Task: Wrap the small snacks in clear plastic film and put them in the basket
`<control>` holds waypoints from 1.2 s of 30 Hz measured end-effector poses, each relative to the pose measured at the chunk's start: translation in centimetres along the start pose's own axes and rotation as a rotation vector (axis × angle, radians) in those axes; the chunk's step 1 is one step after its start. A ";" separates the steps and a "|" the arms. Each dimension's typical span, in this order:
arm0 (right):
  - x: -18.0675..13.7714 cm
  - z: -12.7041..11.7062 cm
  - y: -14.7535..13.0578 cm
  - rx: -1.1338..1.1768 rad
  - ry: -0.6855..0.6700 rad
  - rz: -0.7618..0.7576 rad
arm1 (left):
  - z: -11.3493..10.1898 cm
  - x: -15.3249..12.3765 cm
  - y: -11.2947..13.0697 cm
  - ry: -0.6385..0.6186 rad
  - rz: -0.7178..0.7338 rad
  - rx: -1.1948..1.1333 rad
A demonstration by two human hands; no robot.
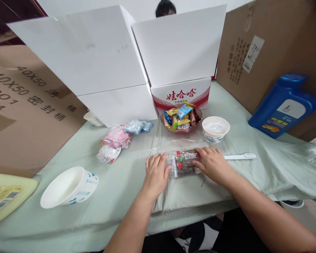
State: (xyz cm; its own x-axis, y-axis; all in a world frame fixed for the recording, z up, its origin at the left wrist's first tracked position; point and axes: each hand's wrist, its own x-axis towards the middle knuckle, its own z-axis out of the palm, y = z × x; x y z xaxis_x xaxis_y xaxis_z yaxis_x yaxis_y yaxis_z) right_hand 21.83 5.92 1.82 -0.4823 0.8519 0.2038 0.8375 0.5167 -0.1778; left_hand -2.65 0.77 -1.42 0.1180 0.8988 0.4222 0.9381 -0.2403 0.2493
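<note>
A clear plastic packet (pixel 183 163) with dark brown contents and red and green marks lies flat on the cloth in front of me. My left hand (pixel 156 174) rests at its left end, fingers stretched over the crinkled clear wrapping, thumb toward the packet. At the other end, my right hand (pixel 213 164) grips the packet, thumb at the near side and fingertips along the far side. A white plastic utensil handle (pixel 241 156) sticks out to the right of that hand; its other end is hidden.
Behind the packet stand a glass bowl (pixel 181 129) of wrapped snacks and a paper bowl (pixel 216 130). Pink and blue packets (pixel 118 137) lie left, beyond another paper bowl (pixel 76 186). A blue bottle (pixel 284 105), a yellow container (pixel 10 196) and cardboard boxes (pixel 28 105) border the table.
</note>
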 end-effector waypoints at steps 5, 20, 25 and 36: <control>-1.8 -3.9 0.4 0.150 -0.162 -0.178 | -4.0 -0.1 0.5 0.008 0.157 -0.179; 0.1 1.3 -4.4 0.168 0.026 -0.229 | -1.4 -1.1 2.2 -0.315 -0.059 -0.052; 0.4 1.5 -3.6 0.040 -0.070 -0.231 | -1.4 -1.1 2.1 -0.548 -0.102 0.126; 4.2 -3.9 0.7 0.291 -0.028 -0.017 | -2.1 -0.8 2.2 -0.568 -0.107 0.075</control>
State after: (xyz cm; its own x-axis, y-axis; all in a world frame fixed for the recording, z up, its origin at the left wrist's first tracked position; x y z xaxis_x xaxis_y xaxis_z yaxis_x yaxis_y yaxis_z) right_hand 21.43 9.52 6.25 -0.5064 0.8427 0.1829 0.7220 0.5304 -0.4443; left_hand -1.33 -1.31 0.62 0.1584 0.9773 -0.1410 0.9725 -0.1297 0.1936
